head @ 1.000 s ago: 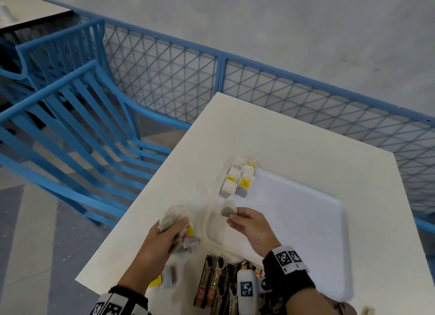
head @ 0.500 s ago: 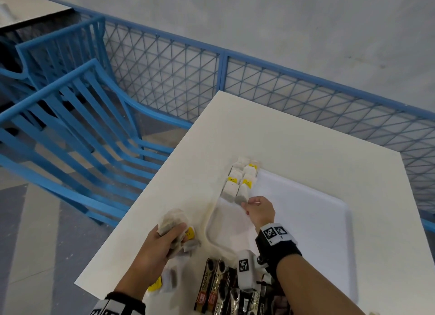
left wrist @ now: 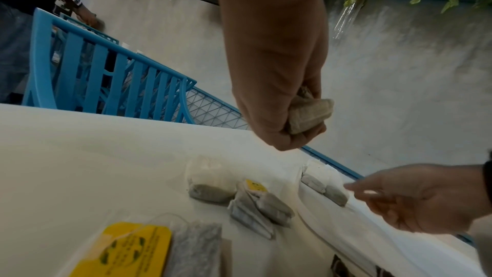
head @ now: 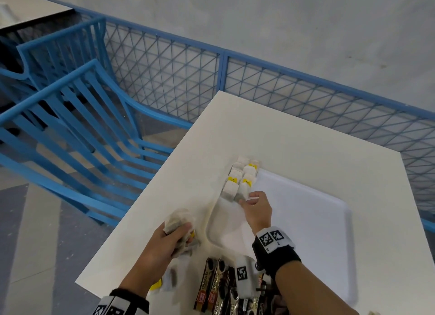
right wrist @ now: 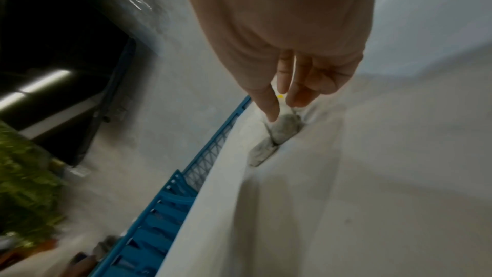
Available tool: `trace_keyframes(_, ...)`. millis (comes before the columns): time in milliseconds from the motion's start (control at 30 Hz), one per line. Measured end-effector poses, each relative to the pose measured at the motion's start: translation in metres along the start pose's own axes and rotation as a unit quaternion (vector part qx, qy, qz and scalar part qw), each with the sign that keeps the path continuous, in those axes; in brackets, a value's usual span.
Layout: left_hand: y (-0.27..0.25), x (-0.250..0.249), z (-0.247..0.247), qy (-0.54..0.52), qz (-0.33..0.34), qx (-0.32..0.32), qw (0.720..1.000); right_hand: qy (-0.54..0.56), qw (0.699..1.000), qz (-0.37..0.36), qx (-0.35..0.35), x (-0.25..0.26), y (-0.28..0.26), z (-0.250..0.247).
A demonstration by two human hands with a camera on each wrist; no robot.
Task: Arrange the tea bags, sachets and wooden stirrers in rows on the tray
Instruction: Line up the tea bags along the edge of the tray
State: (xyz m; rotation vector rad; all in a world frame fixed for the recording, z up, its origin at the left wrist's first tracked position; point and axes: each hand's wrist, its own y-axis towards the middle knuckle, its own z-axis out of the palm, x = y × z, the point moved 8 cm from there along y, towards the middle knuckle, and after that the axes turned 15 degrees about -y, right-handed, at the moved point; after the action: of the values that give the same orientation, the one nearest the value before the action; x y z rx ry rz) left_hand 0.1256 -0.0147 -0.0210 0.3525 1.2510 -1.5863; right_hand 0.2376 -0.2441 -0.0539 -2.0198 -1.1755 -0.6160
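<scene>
Right hand (head: 257, 208) reaching into the far left corner of the tray (head: 329, 232), fingers (right wrist: 271, 111) extended and loose, tips touching the nearest tea bag (right wrist: 286, 129) at the end of the double row of tea bags (head: 242, 178); nothing pinched, as far as the blurred wrist view allows. Left hand (head: 174, 241) held above the desk (head: 294, 138), just left of the tray's near corner, curled round a bunch of tea bags (left wrist: 309, 116). Beneath it, several loose tea bags (left wrist: 255, 203) lying on the desk, one with a yellow tag (left wrist: 133, 248) on a string. Dark sachets (head: 211, 288) clustered at the near edge beside the right wrist. No wooden stirrers clearly made out in any view.

Likely very light, soft and limp: paper pouches easily crushed, easily slid along the smooth tray by a stray fingertip. Best taken one at a time by the flat upper part of the pouch, between thumb and forefinger, not by the string, which would let the bag swing and turn. Strings and tags apt to tangle within the bunch, so worth separating gently. Light nudges enough to square a bag against its neighbour.
</scene>
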Motion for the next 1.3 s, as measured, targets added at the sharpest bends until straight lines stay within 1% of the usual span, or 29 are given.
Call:
trace_keyframes(67, -0.001, -0.001, 0.005, 0.019, 0.003, 0.013, 1.0, 0.011, 0.998, -0.051, 0.046, 0.016, -0.018, 0.008)
trace_keyframes(167, -0.001, -0.001, 0.007, 0.04, 0.003, 0.029, 0.999, -0.003, 0.977, -0.123, 0.174, 0.042, -0.054, 0.028)
trace_keyframes(233, -0.003, -0.001, 0.009, 0.046, -0.002, 0.036, 0.998, -0.016, 0.957, -0.147, 0.249, 0.053, -0.077, 0.038)
trace_keyframes(300, -0.007, -0.002, 0.015, 0.05, -0.007, 0.057, 0.997, -0.014, 0.943, -0.156, 0.293, 0.057, -0.093, 0.042)
trace_keyframes(333, -0.01, -0.003, 0.018, 0.053, -0.009, 0.065, 0.996, -0.01, 0.939, -0.163, 0.304, 0.058, -0.098, 0.043)
trace_keyframes(400, -0.011, -0.003, 0.022, 0.058, -0.018, 0.071, 0.996, 0.003, 0.936, -0.176, 0.306, 0.06, -0.104, 0.043)
trace_keyframes(533, -0.014, 0.0, 0.026, 0.08, -0.026, 0.08, 0.993, 0.044, 0.947, -0.168, 0.271, 0.057, -0.103, 0.032)
trace_keyframes(633, -0.015, 0.001, 0.031, 0.094, -0.019, 0.094, 0.991, 0.059, 0.95, -0.167, 0.256, 0.056, -0.104, 0.025)
trace_keyframes(800, -0.016, -0.001, 0.034, 0.09, -0.008, 0.105, 0.99, 0.103, 0.952, -0.138, 0.254, 0.05, -0.105, 0.021)
trace_keyframes(1033, -0.012, 0.003, 0.021, 0.09, -0.007, 0.063, 0.994, 0.195, 0.935, -0.065, 0.288, 0.045, -0.106, 0.016)
trace_keyframes(1167, -0.01, -0.005, 0.011, 0.074, 0.031, 0.012, 0.997, 0.22, 0.927, -0.051, 0.299, 0.045, -0.105, 0.013)
trace_keyframes(1300, -0.011, -0.01, 0.017, 0.072, 0.065, 0.014, 0.995, 0.207, 0.921, -0.056, 0.326, 0.045, -0.11, 0.014)
